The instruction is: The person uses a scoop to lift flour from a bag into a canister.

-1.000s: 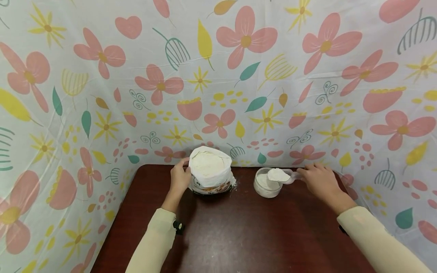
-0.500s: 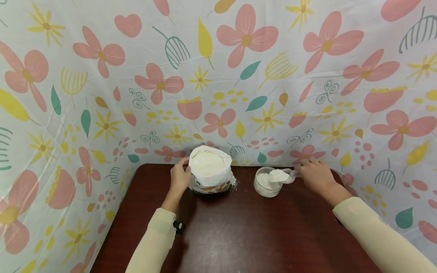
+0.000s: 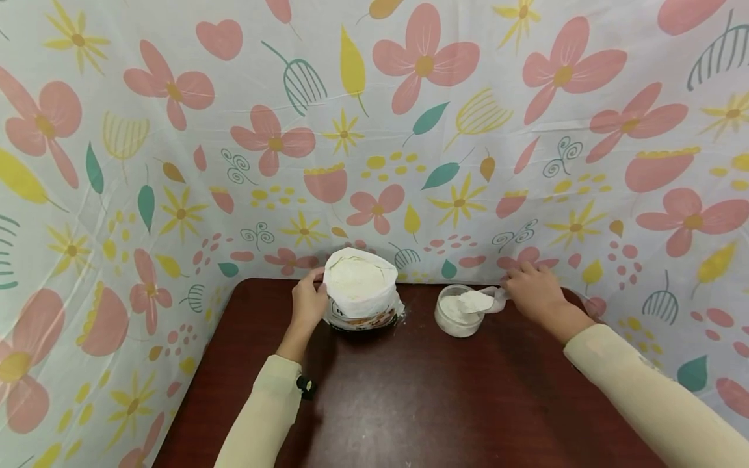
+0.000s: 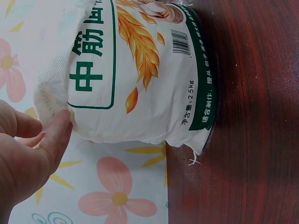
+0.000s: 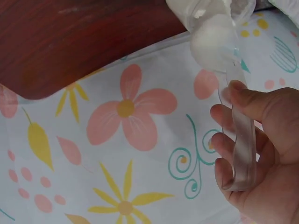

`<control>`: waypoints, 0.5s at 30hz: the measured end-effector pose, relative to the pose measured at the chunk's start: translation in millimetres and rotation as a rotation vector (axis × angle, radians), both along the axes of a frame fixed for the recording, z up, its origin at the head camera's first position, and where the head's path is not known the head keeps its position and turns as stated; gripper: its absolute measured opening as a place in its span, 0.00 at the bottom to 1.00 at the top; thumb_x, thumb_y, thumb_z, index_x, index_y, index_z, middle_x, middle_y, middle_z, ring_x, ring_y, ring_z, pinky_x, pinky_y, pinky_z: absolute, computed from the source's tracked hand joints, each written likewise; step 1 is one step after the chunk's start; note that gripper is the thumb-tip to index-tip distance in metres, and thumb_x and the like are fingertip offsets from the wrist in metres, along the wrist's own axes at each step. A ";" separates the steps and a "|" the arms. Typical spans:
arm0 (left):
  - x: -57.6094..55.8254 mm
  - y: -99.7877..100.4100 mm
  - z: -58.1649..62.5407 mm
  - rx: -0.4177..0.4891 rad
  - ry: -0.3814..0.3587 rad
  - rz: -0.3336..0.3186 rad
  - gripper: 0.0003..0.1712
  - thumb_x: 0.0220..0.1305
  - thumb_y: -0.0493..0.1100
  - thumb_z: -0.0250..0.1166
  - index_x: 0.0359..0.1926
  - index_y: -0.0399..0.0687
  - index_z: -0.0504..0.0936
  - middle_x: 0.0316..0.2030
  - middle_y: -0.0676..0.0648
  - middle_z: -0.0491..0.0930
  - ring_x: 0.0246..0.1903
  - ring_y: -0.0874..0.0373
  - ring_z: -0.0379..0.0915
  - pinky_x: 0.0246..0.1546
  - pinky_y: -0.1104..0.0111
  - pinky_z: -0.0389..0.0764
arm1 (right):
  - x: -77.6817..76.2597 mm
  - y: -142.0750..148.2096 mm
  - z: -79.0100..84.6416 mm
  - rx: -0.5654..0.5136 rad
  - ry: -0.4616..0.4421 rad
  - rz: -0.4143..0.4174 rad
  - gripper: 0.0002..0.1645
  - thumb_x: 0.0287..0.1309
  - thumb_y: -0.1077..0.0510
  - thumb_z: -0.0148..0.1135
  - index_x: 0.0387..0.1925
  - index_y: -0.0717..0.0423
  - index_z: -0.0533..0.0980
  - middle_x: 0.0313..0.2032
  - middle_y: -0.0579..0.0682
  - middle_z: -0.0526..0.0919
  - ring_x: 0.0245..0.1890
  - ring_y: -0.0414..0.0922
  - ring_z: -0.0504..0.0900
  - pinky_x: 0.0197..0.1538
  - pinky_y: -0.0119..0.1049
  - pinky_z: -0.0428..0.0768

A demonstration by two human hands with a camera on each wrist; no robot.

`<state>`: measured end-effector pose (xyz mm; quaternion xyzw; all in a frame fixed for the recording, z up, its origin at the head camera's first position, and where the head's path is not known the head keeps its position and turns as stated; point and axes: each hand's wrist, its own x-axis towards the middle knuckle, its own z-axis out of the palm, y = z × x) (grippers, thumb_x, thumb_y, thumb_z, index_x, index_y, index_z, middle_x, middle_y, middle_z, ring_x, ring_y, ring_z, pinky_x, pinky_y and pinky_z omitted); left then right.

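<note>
A white flour bag (image 3: 358, 289), its top rolled back and full of pale flour, stands at the back of the table. My left hand (image 3: 309, 304) holds the bag's left side near the rolled rim, thumb and fingers at the cloth edge in the left wrist view (image 4: 35, 144). In my right hand (image 3: 534, 290) is a clear plastic scoop (image 5: 244, 149), gripped by its long handle. Its bowl, heaped with flour (image 3: 475, 300), tilts over the right rim of a round clear container (image 3: 459, 330), which has flour in it.
The dark red-brown table (image 3: 398, 403) has a little spilled flour beside the bag. A flower-printed cloth (image 3: 374, 162) hangs close behind the table and along both sides. A small black object (image 3: 305, 387) sits at my left cuff.
My right hand has shifted slightly left and turned, and the scoop now tips more toward the container. The left hand stays on the bag.
</note>
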<state>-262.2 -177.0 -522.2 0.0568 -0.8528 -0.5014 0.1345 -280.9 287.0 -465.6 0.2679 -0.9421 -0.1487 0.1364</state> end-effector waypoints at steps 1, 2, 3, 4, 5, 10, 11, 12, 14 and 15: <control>-0.4 -0.1 -0.6 -0.001 0.002 0.001 0.20 0.75 0.32 0.56 0.65 0.41 0.79 0.54 0.40 0.84 0.49 0.46 0.82 0.40 0.56 0.86 | -0.4 -0.7 0.4 0.007 0.003 0.001 0.07 0.58 0.66 0.71 0.30 0.51 0.86 0.34 0.53 0.81 0.37 0.56 0.77 0.34 0.52 0.78; -0.5 -0.1 -0.7 0.001 0.001 0.001 0.21 0.75 0.32 0.56 0.65 0.42 0.79 0.54 0.40 0.84 0.49 0.46 0.82 0.40 0.57 0.86 | -0.7 -1.3 0.7 0.012 0.009 0.005 0.07 0.58 0.66 0.71 0.29 0.51 0.86 0.33 0.53 0.80 0.37 0.56 0.77 0.33 0.52 0.78; -0.6 0.0 -0.8 -0.001 0.001 0.002 0.21 0.75 0.32 0.56 0.65 0.42 0.79 0.54 0.40 0.84 0.49 0.46 0.82 0.40 0.56 0.86 | -1.2 -1.7 0.6 0.011 0.015 0.011 0.07 0.58 0.66 0.71 0.28 0.51 0.85 0.33 0.54 0.80 0.36 0.56 0.77 0.33 0.52 0.78; -0.7 0.0 -0.8 -0.002 0.003 0.002 0.21 0.75 0.32 0.56 0.65 0.42 0.79 0.54 0.40 0.84 0.49 0.46 0.82 0.40 0.57 0.87 | -1.6 -2.3 0.8 0.013 0.021 0.017 0.07 0.58 0.66 0.71 0.27 0.52 0.85 0.32 0.54 0.79 0.35 0.56 0.77 0.32 0.52 0.78; -0.8 -0.1 -0.8 -0.001 0.002 0.000 0.21 0.75 0.32 0.56 0.65 0.42 0.79 0.54 0.40 0.83 0.49 0.46 0.82 0.40 0.57 0.86 | -2.2 -2.6 0.8 0.015 0.023 0.020 0.07 0.58 0.66 0.71 0.27 0.52 0.85 0.32 0.54 0.79 0.34 0.56 0.77 0.32 0.53 0.78; -0.6 0.5 0.7 0.001 -0.001 -0.003 0.21 0.76 0.32 0.56 0.66 0.42 0.79 0.54 0.39 0.83 0.50 0.46 0.82 0.40 0.57 0.86 | -3.9 -4.0 3.7 0.037 0.020 0.026 0.05 0.58 0.65 0.71 0.29 0.53 0.85 0.34 0.55 0.79 0.35 0.57 0.78 0.32 0.54 0.79; -0.4 0.6 1.1 0.002 -0.004 -0.004 0.21 0.76 0.32 0.56 0.66 0.41 0.79 0.55 0.39 0.83 0.50 0.46 0.82 0.40 0.57 0.86 | -4.3 -4.1 4.5 0.041 0.023 0.028 0.05 0.58 0.65 0.71 0.29 0.53 0.85 0.34 0.56 0.79 0.36 0.57 0.78 0.33 0.54 0.80; -0.1 0.6 1.3 0.002 -0.007 -0.003 0.21 0.76 0.32 0.56 0.66 0.42 0.79 0.55 0.40 0.83 0.50 0.46 0.82 0.40 0.57 0.86 | -4.5 -4.4 5.6 0.048 0.026 0.030 0.05 0.58 0.65 0.71 0.29 0.53 0.86 0.35 0.56 0.79 0.36 0.57 0.78 0.33 0.54 0.80; 0.1 0.4 1.4 0.000 -0.013 -0.002 0.21 0.76 0.32 0.56 0.66 0.42 0.79 0.55 0.40 0.83 0.50 0.46 0.82 0.40 0.57 0.86 | -5.1 -4.9 7.4 0.057 0.035 0.039 0.06 0.58 0.66 0.71 0.28 0.53 0.86 0.35 0.56 0.79 0.36 0.57 0.77 0.33 0.54 0.81; 0.3 0.4 1.7 0.004 -0.015 -0.002 0.21 0.76 0.32 0.56 0.66 0.42 0.79 0.55 0.40 0.83 0.50 0.46 0.82 0.40 0.57 0.86 | -5.5 -5.4 8.4 0.057 0.039 0.048 0.07 0.58 0.66 0.71 0.28 0.53 0.86 0.34 0.55 0.79 0.36 0.57 0.77 0.33 0.54 0.81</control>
